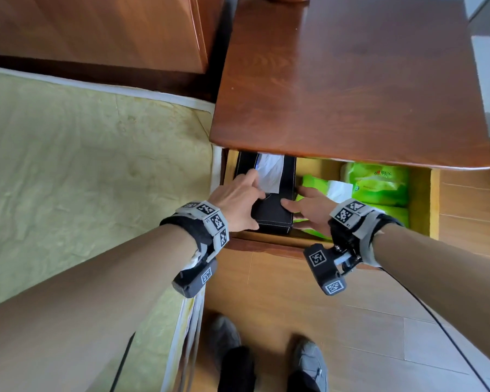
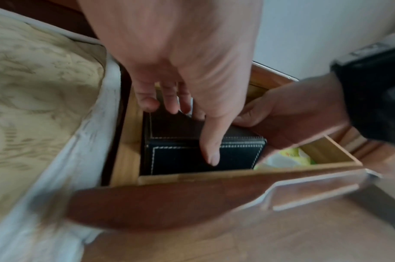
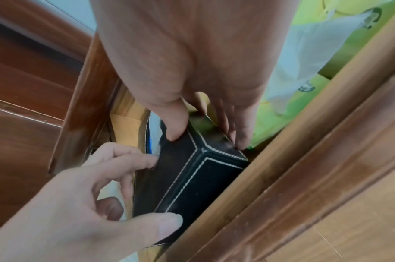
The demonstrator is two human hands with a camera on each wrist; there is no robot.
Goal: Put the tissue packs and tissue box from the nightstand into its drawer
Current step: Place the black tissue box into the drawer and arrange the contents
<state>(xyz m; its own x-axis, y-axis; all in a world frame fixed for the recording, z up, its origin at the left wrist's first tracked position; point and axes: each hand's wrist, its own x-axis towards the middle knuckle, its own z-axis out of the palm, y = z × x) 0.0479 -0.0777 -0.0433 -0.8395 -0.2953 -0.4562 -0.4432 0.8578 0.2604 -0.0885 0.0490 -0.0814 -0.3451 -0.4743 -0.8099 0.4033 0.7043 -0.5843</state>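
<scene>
A black tissue box [image 1: 272, 215] [image 2: 181, 156] [image 3: 192, 186] with white stitching lies in the left part of the open drawer [image 1: 420, 205] [image 2: 214, 175], a white tissue [image 1: 272, 171] poking from its top. My left hand [image 1: 252, 199] [image 2: 205, 134] holds it, fingers over the top and thumb down its near end. My right hand [image 1: 297, 199] [image 3: 207, 134] grips its right side, thumb on top. Green tissue packs [image 1: 379, 182] [image 3: 270, 120] fill the drawer's right part, partly under my right wrist. The nightstand top [image 1: 351, 94] is bare.
A mattress [image 1: 82, 165] runs close along the drawer's left side, with a wooden headboard [image 1: 96, 29] behind it. The drawer front [image 3: 281, 159] stands just before the box. My shoes [image 1: 309, 363] are on the wooden floor below. A black cable [image 1: 436, 321] trails from my right wrist.
</scene>
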